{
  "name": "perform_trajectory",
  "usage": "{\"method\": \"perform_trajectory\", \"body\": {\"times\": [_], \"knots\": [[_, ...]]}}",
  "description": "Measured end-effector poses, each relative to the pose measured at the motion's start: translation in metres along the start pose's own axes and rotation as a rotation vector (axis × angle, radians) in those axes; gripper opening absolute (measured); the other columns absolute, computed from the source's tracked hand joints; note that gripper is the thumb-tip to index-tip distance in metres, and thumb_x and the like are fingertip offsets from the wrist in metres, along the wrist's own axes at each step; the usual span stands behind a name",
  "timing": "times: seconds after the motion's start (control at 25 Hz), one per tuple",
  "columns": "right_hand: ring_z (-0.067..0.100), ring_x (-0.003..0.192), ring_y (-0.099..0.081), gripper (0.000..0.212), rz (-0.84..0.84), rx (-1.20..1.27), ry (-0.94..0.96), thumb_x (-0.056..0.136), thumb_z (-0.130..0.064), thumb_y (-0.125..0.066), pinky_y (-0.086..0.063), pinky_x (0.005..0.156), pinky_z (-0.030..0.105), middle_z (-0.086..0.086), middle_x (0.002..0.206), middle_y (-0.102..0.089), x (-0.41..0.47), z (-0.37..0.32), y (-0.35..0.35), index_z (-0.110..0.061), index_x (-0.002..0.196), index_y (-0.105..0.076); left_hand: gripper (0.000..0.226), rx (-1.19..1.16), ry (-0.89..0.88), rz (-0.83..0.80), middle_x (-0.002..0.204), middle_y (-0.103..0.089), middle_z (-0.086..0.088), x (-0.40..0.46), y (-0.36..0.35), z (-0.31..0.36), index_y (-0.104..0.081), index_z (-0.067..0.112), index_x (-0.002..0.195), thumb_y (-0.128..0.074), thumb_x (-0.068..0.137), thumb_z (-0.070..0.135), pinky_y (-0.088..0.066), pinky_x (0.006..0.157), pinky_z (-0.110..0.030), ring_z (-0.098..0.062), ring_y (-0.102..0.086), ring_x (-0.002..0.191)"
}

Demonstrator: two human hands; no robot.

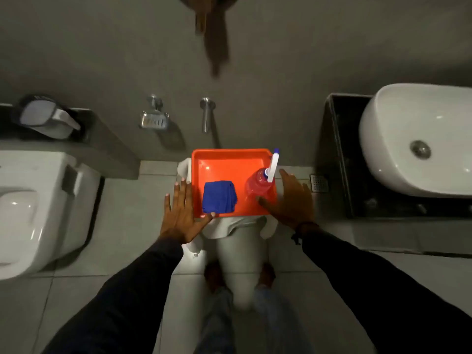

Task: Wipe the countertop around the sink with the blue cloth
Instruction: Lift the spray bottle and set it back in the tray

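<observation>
A folded blue cloth [219, 197] lies in an orange tray [229, 162], at its near left. A red spray bottle [259, 185] with a white and blue nozzle stands in the tray's right side. My left hand [180, 213] is spread flat at the tray's left edge, thumb touching its near rim. At the tray's right edge my right hand [293, 198] is spread too, thumb at the near right corner beside the bottle. Neither hand holds anything. The white oval sink [419, 139] sits on a dark countertop [339, 159] to the right.
The tray rests on a white stand [240, 241] on the tiled floor. A toilet [38, 208] is at the left, with a grey jug [48, 118] on a ledge behind it. A soap holder [154, 120] and a spout [205, 113] are on the wall. A floor drain [319, 182] lies by the counter.
</observation>
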State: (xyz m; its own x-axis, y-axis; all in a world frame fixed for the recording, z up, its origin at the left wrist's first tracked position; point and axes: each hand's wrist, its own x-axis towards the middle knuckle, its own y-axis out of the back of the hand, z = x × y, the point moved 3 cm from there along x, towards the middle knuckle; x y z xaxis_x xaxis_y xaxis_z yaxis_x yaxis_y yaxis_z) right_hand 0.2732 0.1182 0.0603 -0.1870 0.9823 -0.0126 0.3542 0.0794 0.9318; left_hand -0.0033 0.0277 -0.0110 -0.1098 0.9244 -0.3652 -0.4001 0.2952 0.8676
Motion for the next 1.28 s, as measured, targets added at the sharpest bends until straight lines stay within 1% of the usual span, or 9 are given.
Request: {"method": "perform_trajectory", "body": {"times": [0.16,0.4,0.48,0.6,0.72,0.96,1.08,1.2,1.28], "knots": [[0.019,0.089,-0.069,0.057,0.061,0.486,-0.296,0.073,-0.06,-0.057,-0.052,0.073,0.026,-0.005,0.094,-0.069,0.043,-0.001,-0.049,-0.031,0.122,-0.05,0.131,0.011,0.062,0.007,0.173,0.009,-0.016,0.027,-0.042,-0.011,0.009,0.007,0.162,-0.035,0.073,0.091,-0.001,0.13,-0.058,-0.032,0.007,0.161],[-0.027,0.086,-0.054,0.056,0.323,0.727,-0.375,0.086,-0.031,-0.072,-0.051,0.087,0.014,-0.026,0.09,-0.058,0.092,0.004,-0.092,-0.009,0.135,-0.055,0.135,0.024,0.117,0.084,0.173,-0.001,-0.018,0.042,-0.07,-0.01,0.003,0.005,0.162,-0.045,0.072,0.093,-0.007,0.128,-0.057,-0.033,-0.002,0.161],[-0.016,0.091,-0.061,0.049,0.246,0.733,-0.346,0.088,-0.025,-0.069,-0.05,0.088,0.01,-0.022,0.095,-0.063,0.114,-0.003,-0.09,-0.013,0.134,-0.056,0.135,0.017,0.116,0.101,0.173,-0.003,-0.019,0.043,-0.068,-0.01,0.001,0.005,0.163,-0.044,0.071,0.094,-0.01,0.128,-0.057,-0.035,-0.003,0.161],[0.026,0.076,-0.068,0.03,-0.016,0.89,-0.332,0.09,-0.011,-0.068,-0.059,0.079,0.048,0.002,0.086,-0.071,0.143,-0.009,-0.085,-0.021,0.117,-0.065,0.137,0.028,0.099,0.096,0.173,-0.004,-0.02,0.042,-0.065,-0.012,0.0,0.004,0.163,-0.041,0.07,0.096,-0.014,0.129,-0.057,-0.036,-0.006,0.161],[0.015,0.057,-0.063,0.043,-0.325,0.99,-0.169,0.091,0.002,-0.064,-0.059,0.064,0.034,0.008,0.104,-0.066,0.143,-0.027,-0.086,-0.016,0.129,-0.056,0.137,0.018,0.078,0.077,0.172,-0.006,-0.021,0.044,-0.064,-0.013,-0.002,0.002,0.162,-0.037,0.07,0.098,-0.016,0.129,-0.057,-0.035,-0.009,0.161],[0.022,0.125,-0.061,0.06,-0.787,0.379,0.066,0.094,-0.035,-0.066,-0.049,0.107,0.039,0.006,0.139,-0.061,0.069,-0.028,-0.109,-0.031,0.149,-0.042,0.135,0.061,0.031,0.07,0.171,-0.011,-0.023,0.045,-0.064,-0.015,-0.009,-0.001,0.161,-0.03,0.072,0.097,-0.02,0.128,-0.056,-0.037,-0.013,0.16],[0.028,0.105,-0.067,0.053,-0.844,0.122,0.013,0.088,-0.058,-0.063,-0.053,0.089,0.035,0.009,0.11,-0.07,0.048,-0.015,-0.12,-0.029,0.132,-0.06,0.135,0.062,0.03,0.066,0.172,-0.008,-0.022,0.046,-0.068,-0.016,-0.005,0.001,0.162,-0.034,0.072,0.096,-0.017,0.129,-0.055,-0.036,-0.01,0.16],[0.025,0.074,-0.065,0.041,-0.68,0.187,-0.159,0.078,-0.057,-0.074,-0.048,0.066,0.034,0.004,0.072,-0.062,0.035,-0.005,-0.125,-0.017,0.079,-0.065,0.136,0.082,0.039,0.047,0.173,-0.003,-0.021,0.048,-0.069,-0.017,0.0,0.002,0.162,-0.037,0.071,0.096,-0.014,0.13,-0.055,-0.036,-0.006,0.161],[0.028,0.076,-0.065,0.044,-0.557,0.161,-0.213,0.076,-0.051,-0.077,-0.046,0.064,0.033,0.008,0.075,-0.064,0.029,0.001,-0.125,-0.009,0.082,-0.065,0.136,0.097,0.041,0.034,0.173,-0.001,-0.021,0.048,-0.071,-0.017,0.002,0.002,0.162,-0.039,0.071,0.095,-0.014,0.13,-0.055,-0.037,-0.004,0.161]]}}
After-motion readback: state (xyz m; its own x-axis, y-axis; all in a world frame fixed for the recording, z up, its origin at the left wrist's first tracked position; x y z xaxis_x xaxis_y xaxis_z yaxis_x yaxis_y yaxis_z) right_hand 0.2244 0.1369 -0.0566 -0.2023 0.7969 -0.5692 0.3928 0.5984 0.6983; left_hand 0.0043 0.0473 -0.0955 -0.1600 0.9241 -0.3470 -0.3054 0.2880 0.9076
